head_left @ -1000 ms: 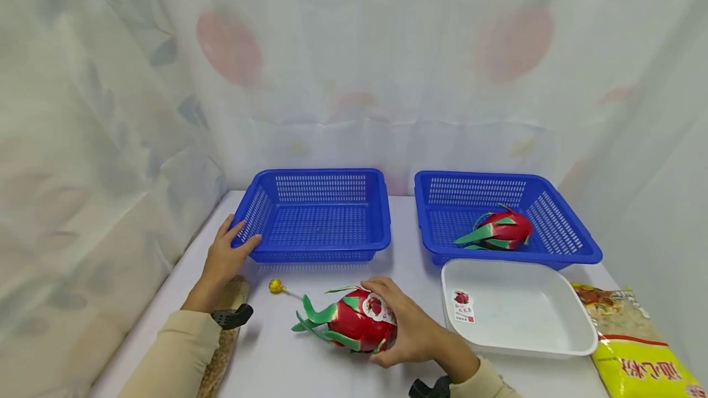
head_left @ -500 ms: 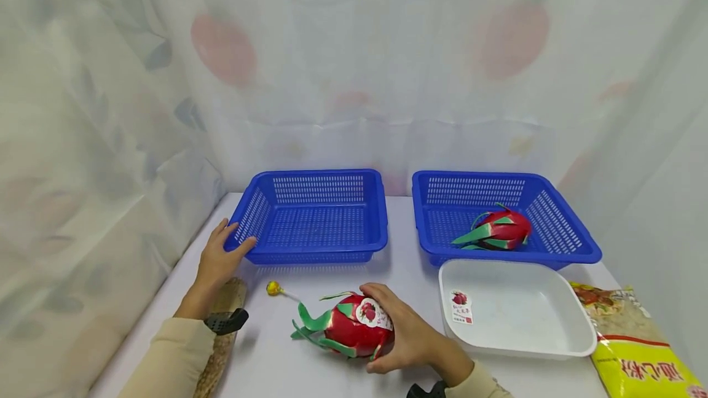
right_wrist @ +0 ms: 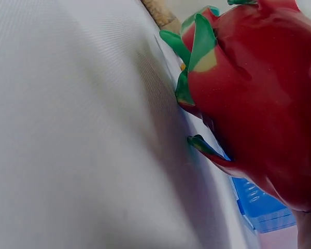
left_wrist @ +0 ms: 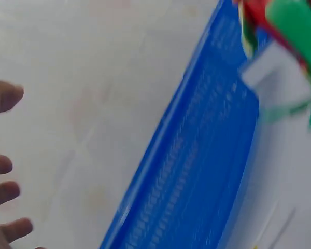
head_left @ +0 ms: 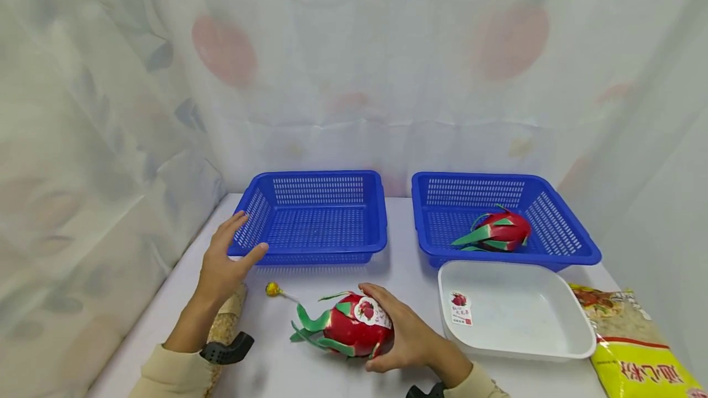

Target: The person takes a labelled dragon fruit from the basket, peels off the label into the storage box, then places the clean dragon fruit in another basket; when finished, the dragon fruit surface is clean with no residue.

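My right hand (head_left: 402, 331) grips a red dragon fruit (head_left: 351, 329) with green scales and a round sticker, its fingers and thumb curled about the end. In the right wrist view this dragon fruit (right_wrist: 264, 98) fills the upper right, over the white tabletop. My left hand (head_left: 224, 263) has its fingers and thumb spread apart with nothing held. It is raised by the front left corner of the left blue basket (head_left: 318, 258). Between the hands lies a lollipop (head_left: 273, 289) with a yellow wrapper. A second dragon fruit (head_left: 506, 230) sits inside the right blue basket (head_left: 509, 258).
A white plastic tray (head_left: 517, 312) with a dragon fruit label stands in front of the right basket. Beside it lies a yellow bag (head_left: 636, 349) of dry food at the right edge. A long tan package (head_left: 228, 318) lies partly under my left forearm.
My left hand has let go of the left basket's corner and risen, its fingers spreading. The right hand, still around the dragon fruit, has barely moved.
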`<action>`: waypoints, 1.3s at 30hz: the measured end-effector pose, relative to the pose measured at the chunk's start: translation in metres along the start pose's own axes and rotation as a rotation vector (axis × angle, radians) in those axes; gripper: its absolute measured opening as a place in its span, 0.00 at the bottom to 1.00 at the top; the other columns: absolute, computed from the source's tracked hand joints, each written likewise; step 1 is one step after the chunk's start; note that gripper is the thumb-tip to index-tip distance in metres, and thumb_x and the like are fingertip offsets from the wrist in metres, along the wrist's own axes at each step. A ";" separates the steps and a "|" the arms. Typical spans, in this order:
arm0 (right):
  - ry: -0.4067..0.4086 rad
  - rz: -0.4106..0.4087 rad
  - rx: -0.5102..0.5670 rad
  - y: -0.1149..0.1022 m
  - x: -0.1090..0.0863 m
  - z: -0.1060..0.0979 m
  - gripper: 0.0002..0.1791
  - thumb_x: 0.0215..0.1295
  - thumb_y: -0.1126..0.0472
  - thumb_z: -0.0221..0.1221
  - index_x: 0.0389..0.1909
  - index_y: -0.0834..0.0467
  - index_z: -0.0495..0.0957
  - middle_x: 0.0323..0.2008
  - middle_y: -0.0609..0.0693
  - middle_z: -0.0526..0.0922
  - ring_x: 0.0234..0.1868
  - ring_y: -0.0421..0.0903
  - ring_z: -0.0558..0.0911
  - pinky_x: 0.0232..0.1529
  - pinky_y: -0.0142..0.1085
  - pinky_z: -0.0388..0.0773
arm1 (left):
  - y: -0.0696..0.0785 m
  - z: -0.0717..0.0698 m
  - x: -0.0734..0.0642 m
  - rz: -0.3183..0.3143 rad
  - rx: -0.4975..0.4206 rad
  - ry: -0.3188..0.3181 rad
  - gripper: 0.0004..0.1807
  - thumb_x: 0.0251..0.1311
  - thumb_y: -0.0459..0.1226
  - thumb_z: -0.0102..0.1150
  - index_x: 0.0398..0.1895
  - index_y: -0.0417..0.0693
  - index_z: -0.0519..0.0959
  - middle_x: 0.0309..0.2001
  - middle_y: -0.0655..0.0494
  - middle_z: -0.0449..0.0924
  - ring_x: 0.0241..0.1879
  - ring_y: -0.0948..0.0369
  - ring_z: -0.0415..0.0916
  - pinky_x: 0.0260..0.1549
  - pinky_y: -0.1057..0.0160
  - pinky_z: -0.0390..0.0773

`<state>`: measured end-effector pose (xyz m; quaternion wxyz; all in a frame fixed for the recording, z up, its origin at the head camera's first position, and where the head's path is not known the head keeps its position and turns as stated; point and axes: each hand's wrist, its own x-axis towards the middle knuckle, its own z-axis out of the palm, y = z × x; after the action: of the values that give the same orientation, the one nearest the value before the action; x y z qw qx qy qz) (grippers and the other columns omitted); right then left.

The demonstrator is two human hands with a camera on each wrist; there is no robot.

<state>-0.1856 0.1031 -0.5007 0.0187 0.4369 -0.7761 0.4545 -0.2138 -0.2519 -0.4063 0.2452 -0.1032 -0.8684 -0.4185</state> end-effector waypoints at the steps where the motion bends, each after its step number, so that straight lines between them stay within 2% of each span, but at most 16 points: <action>1: -0.001 -0.005 0.008 0.000 0.000 0.000 0.64 0.38 0.44 0.76 0.75 0.50 0.49 0.71 0.45 0.59 0.66 0.53 0.66 0.61 0.47 0.67 | 0.005 0.002 -0.003 0.007 -0.030 -0.036 0.38 0.58 0.40 0.67 0.71 0.46 0.63 0.72 0.47 0.56 0.69 0.43 0.51 0.57 0.32 0.56; 6: -0.004 -0.016 0.043 0.001 -0.001 0.003 0.63 0.41 0.43 0.75 0.75 0.53 0.49 0.71 0.46 0.59 0.66 0.51 0.66 0.61 0.46 0.67 | 0.029 0.015 -0.018 0.101 -0.162 -0.209 0.42 0.54 0.36 0.69 0.72 0.48 0.61 0.70 0.47 0.59 0.64 0.43 0.59 0.52 0.36 0.65; 11: 0.000 -0.013 0.059 0.002 -0.002 0.005 0.63 0.40 0.45 0.76 0.75 0.52 0.49 0.70 0.45 0.61 0.64 0.48 0.68 0.60 0.46 0.68 | 0.044 0.033 -0.032 0.215 -0.250 -0.387 0.48 0.48 0.38 0.72 0.74 0.51 0.58 0.70 0.54 0.61 0.65 0.49 0.60 0.53 0.40 0.66; 15: 0.007 -0.025 0.074 0.003 -0.002 0.007 0.63 0.40 0.45 0.76 0.75 0.54 0.50 0.69 0.47 0.62 0.63 0.48 0.69 0.59 0.45 0.69 | 0.050 0.048 -0.041 0.228 -0.257 -0.499 0.53 0.44 0.44 0.74 0.75 0.58 0.56 0.70 0.56 0.59 0.66 0.49 0.59 0.54 0.38 0.65; 17: 0.009 -0.037 0.079 0.004 -0.002 0.008 0.63 0.40 0.45 0.76 0.74 0.56 0.50 0.68 0.48 0.63 0.63 0.48 0.70 0.59 0.45 0.70 | 0.052 0.054 -0.045 0.206 -0.248 -0.538 0.55 0.42 0.45 0.75 0.75 0.61 0.55 0.70 0.57 0.58 0.67 0.48 0.57 0.54 0.35 0.63; 22: 0.015 -0.048 0.086 0.003 -0.003 0.008 0.63 0.39 0.48 0.77 0.74 0.55 0.50 0.67 0.50 0.65 0.62 0.48 0.71 0.57 0.44 0.71 | 0.059 0.072 -0.054 0.122 -0.139 -0.613 0.58 0.39 0.52 0.77 0.75 0.71 0.52 0.72 0.57 0.55 0.70 0.48 0.49 0.56 0.32 0.59; 25: 0.020 -0.049 0.079 0.002 -0.004 0.006 0.64 0.37 0.50 0.78 0.74 0.54 0.50 0.66 0.51 0.65 0.61 0.48 0.71 0.57 0.44 0.72 | 0.062 0.083 -0.057 0.096 -0.073 -0.661 0.61 0.36 0.59 0.77 0.75 0.74 0.49 0.72 0.57 0.55 0.70 0.49 0.50 0.56 0.35 0.63; 29: 0.024 -0.051 0.046 0.003 -0.003 0.003 0.63 0.38 0.49 0.78 0.74 0.57 0.50 0.66 0.50 0.65 0.61 0.48 0.70 0.57 0.44 0.72 | 0.062 0.099 -0.059 0.104 -0.004 -0.709 0.64 0.33 0.66 0.73 0.76 0.69 0.49 0.70 0.56 0.58 0.64 0.52 0.59 0.50 0.46 0.74; 31: 0.025 -0.050 0.030 0.004 -0.002 0.000 0.62 0.40 0.46 0.77 0.74 0.58 0.50 0.66 0.50 0.65 0.62 0.48 0.70 0.57 0.44 0.72 | 0.062 0.106 -0.059 0.135 0.052 -0.713 0.65 0.32 0.69 0.70 0.76 0.63 0.51 0.67 0.55 0.60 0.61 0.55 0.63 0.48 0.51 0.77; 34: 0.019 -0.041 0.029 0.006 -0.003 -0.003 0.61 0.44 0.42 0.74 0.74 0.58 0.51 0.67 0.51 0.65 0.62 0.48 0.70 0.57 0.44 0.72 | 0.063 0.113 -0.060 0.172 0.129 -0.703 0.65 0.31 0.74 0.66 0.74 0.54 0.56 0.63 0.57 0.64 0.57 0.58 0.66 0.47 0.54 0.77; 36: 0.009 -0.046 0.039 0.006 -0.003 -0.006 0.60 0.46 0.40 0.72 0.74 0.58 0.51 0.67 0.52 0.64 0.62 0.49 0.69 0.58 0.45 0.71 | 0.063 0.116 -0.061 0.181 0.155 -0.696 0.64 0.30 0.74 0.65 0.72 0.52 0.60 0.61 0.59 0.66 0.56 0.59 0.66 0.46 0.55 0.78; 39: 0.000 -0.055 0.055 0.005 -0.005 -0.009 0.58 0.48 0.40 0.71 0.73 0.58 0.52 0.68 0.54 0.63 0.64 0.50 0.68 0.59 0.45 0.69 | 0.064 0.118 -0.063 0.178 0.139 -0.688 0.57 0.32 0.70 0.69 0.67 0.54 0.65 0.57 0.64 0.69 0.53 0.62 0.68 0.45 0.57 0.78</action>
<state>-0.1894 0.1141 -0.5013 0.0190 0.4585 -0.7510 0.4748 -0.1750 -0.1187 -0.4576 -0.0197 -0.2963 -0.9141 -0.2762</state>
